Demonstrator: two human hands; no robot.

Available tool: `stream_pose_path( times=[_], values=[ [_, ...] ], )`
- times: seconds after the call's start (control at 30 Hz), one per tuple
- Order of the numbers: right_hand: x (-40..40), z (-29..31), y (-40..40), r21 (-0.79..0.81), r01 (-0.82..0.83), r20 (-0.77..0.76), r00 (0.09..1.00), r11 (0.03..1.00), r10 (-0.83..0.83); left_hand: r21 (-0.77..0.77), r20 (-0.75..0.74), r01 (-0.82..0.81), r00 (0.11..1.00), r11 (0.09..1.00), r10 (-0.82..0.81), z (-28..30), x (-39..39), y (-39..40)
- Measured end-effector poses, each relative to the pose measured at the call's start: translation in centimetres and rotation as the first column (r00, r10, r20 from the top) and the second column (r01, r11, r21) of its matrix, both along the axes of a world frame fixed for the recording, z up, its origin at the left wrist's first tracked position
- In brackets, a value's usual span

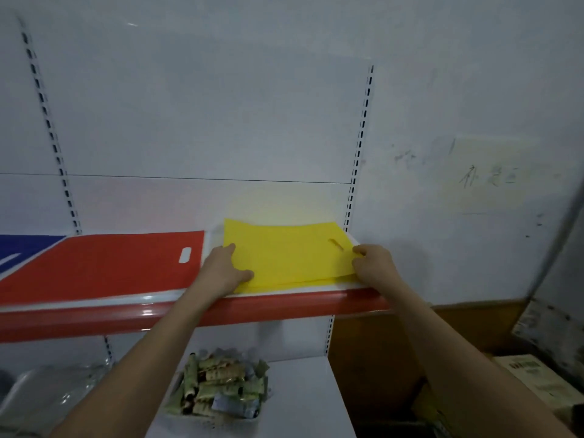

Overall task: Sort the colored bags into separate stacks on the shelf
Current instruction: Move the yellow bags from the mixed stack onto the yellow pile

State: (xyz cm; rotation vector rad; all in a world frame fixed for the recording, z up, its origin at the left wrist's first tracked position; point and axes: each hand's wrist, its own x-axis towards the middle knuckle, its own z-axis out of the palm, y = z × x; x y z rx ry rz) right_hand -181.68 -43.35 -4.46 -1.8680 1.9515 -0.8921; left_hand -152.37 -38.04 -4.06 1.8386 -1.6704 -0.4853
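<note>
Yellow bags (287,254) lie flat in a thin stack at the right end of the shelf (284,303), handle slot toward the right. Left hand (222,268) rests on the stack's left edge, fingers straight and flat, thumb lying on the yellow surface. Right hand (371,263) is at the stack's right edge, fingers curled, pinching the edge near the front right corner. Red bags (107,263) lie flat just left of the yellow, apart from it by a narrow strip of white shelf, handle slot at their right end. Blue bag (25,245) is at far left, partly under the red. Shelf front lip is red. Below: a tray of wrapped packets (218,387).
</note>
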Motion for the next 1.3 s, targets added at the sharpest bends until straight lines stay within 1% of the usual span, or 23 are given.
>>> stream_pose_path(
  times=[0.07, 0.1, 0.13, 0.2, 0.3, 0.37, 0.43, 0.47, 0.53, 0.63, 0.73, 0.8, 0.93, 1.07, 1.2, 1.3],
  values=[
    [0.1, -0.1, -0.4, -0.011, 0.027, -0.173, 0.984, 1.000, -0.029, 0.007, 0.046, -0.021, 0.999, 1.000, 0.021, 0.1, -0.2, -0.2],
    [0.2, 0.1, -0.3, -0.050, 0.037, -0.218, 0.975, 0.998, -0.047, 0.001, 0.073, -0.042, 0.996, 0.999, 0.041, 0.2, -0.2, -0.2],
    [0.4, 0.3, -0.2, -0.095, 0.032, -0.224, 0.973, 0.995, -0.053, -0.015, 0.103, -0.065, 0.992, 0.998, 0.066, 0.4, -0.2, -0.1],
    [1.0, 0.8, -0.1, -0.191, -0.028, -0.164, 0.986, 0.981, -0.004, -0.070, 0.148, -0.101, 0.983, 0.992, 0.110, 0.6, 0.0, 0.3],
    [2.8, 1.7, 0.9, -0.312, -0.181, -0.023, 0.983, 0.933, 0.183, -0.196, 0.189, -0.129, 0.968, 0.972, 0.167, 1.1, -0.1, 1.8],
    [4.6, 2.7, 2.2, -0.302, -0.279, 0.036, 0.952, 0.911, 0.304, -0.277, 0.228, -0.151, 0.949, 0.949, 0.218, 1.8, -0.3, 3.2],
    [6.6, 3.4, 3.2, -0.259, -0.387, 0.020, 0.914, 0.885, 0.405, -0.316, 0.268, -0.160, 0.930, 0.935, 0.250, 2.4, -0.4, 4.7],
    [7.8, 3.6, 3.7, -0.235, -0.435, 0.007, 0.893, 0.869, 0.449, -0.309, 0.275, -0.172, 0.925, 0.935, 0.261, 2.7, -0.2, 5.5],
    [10.3, 3.7, 4.7, -0.192, -0.511, 0.000, 0.854, 0.838, 0.520, -0.247, 0.267, -0.199, 0.927, 0.948, 0.264, 3.1, 0.7, 6.9],
    [14.9, 3.5, 7.1, -0.124, -0.633, -0.022, 0.772, 0.764, 0.635, -0.155, 0.238, -0.287, 0.918, 0.945, 0.318, 3.6, 3.1, 10.6],
    [20.0, 3.2, 10.4, -0.092, -0.744, -0.064, 0.668, 0.662, 0.741, -0.132, 0.265, -0.380, 0.876, 0.916, 0.402, 3.5, 6.3, 14.9],
    [23.4, 3.2, 12.7, -0.089, -0.799, -0.079, 0.600, 0.594, 0.796, -0.125, 0.283, -0.446, 0.840, 0.886, 0.462, 3.2, 8.4, 17.8],
    [30.5, 3.5, 17.6, -0.041, -0.900, -0.056, 0.437, 0.435, 0.898, -0.110, 0.282, -0.582, 0.759, 0.805, 0.587, 2.6, 13.3, 24.4],
    [38.1, 3.4, 23.0, -0.007, -0.955, -0.049, 0.296, 0.296, 0.954, -0.077, 0.283, -0.673, 0.692, 0.735, 0.664, 2.1, 19.0, 31.3],
    [46.2, 2.6, 28.3, -0.004, -0.982, -0.067, 0.191, 0.191, 0.979, -0.086, 0.298, -0.747, 0.612, 0.659, 0.733, 1.6, 25.2, 37.4],
    [52.3, 2.0, 32.2, 0.035, -0.993, -0.083, 0.112, 0.116, 0.990, -0.076, 0.293, -0.787, 0.569, 0.612, 0.768, 1.3, 30.0, 41.8]
  ],
)
